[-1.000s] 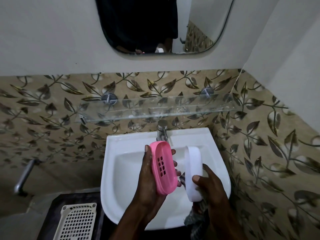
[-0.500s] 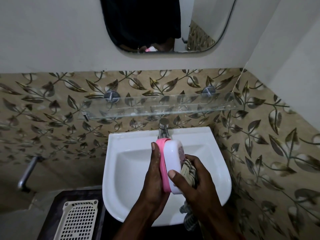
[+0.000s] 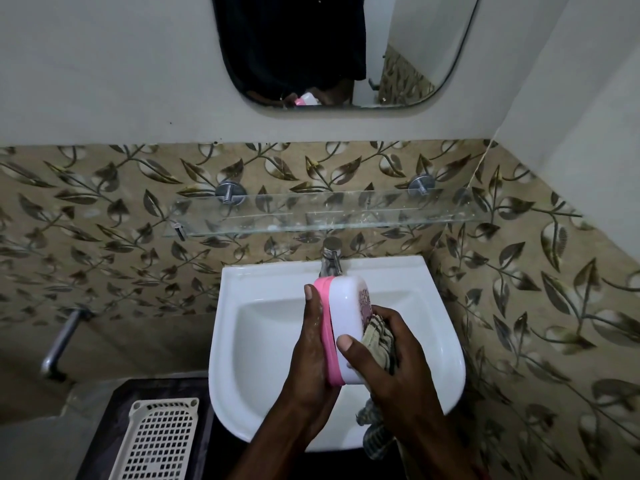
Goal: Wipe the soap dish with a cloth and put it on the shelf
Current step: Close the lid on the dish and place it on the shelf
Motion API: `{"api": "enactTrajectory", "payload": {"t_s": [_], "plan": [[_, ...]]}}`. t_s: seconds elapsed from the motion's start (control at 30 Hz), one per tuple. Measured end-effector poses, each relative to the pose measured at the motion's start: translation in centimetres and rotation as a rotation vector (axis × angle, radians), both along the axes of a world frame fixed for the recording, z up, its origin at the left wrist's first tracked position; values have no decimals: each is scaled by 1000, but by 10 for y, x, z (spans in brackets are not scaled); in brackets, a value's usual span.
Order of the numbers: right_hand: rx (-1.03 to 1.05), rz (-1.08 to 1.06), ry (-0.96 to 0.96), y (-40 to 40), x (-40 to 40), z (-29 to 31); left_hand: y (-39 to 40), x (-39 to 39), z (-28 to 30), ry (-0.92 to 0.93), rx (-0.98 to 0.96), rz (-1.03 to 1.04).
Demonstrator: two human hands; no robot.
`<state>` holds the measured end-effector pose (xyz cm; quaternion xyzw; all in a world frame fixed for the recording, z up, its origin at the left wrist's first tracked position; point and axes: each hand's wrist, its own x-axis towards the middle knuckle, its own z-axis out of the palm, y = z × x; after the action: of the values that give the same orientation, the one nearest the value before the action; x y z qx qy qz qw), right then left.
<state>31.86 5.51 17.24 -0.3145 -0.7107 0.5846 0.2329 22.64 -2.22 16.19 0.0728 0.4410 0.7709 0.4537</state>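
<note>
The soap dish, a pink base with a white lid closed over it, stands on edge above the white sink. My left hand presses flat against its pink side. My right hand grips the white lid side, thumb on the lid, with a striped cloth bunched between my fingers and the lid. The cloth's loose end hangs below my right wrist. A glass shelf is fixed to the tiled wall just above the tap.
A mirror hangs above the shelf. A cream slotted basket sits low on the left on a dark surface. A metal pipe sticks out of the left wall. The right wall stands close to the sink.
The white lid, held apart from the pink base a second ago, now sits closed on it. Both hands have come together and risen slightly toward the tap.
</note>
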Motion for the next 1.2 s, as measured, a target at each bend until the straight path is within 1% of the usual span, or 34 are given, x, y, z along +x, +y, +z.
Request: {"api": "enactTrajectory", "payload": {"t_s": [0.13,0.37,0.47,0.6,0.67,0.7,0.73,0.8,0.87,0.93,1.0,1.07,1.1,1.2], "plan": [[-4,6,9,-2,-1,0,2,-1,0,9,1,-3],[-32,18,11,-6,-2,0,1,3,0,-88,56,6],[-42,15,6,-9,-4,-2,2,3,1,-111,38,23],[-15,19,-58,-10,-6,-2,4,4,0,-58,-28,53],[-41,43,-54,-7,-6,0,5,4,1,-23,-61,89],[-86,40,-27,-5,-5,1,5,2,1,-5,-78,112],[-173,14,12,-2,-4,3,5,-1,2,11,-81,128],[-474,-41,87,4,0,3,5,-9,2,37,-49,152],[-789,-24,152,10,3,3,4,-14,3,38,-24,203],[-959,64,179,14,3,4,7,-15,4,39,30,237],[-1027,131,208,17,2,5,10,-13,3,69,82,230],[-1030,136,238,25,2,7,9,-13,0,144,83,222],[-1003,123,240,31,1,9,7,-15,-2,213,68,222],[-884,66,224,55,1,15,-2,-32,-8,498,24,196]]}}
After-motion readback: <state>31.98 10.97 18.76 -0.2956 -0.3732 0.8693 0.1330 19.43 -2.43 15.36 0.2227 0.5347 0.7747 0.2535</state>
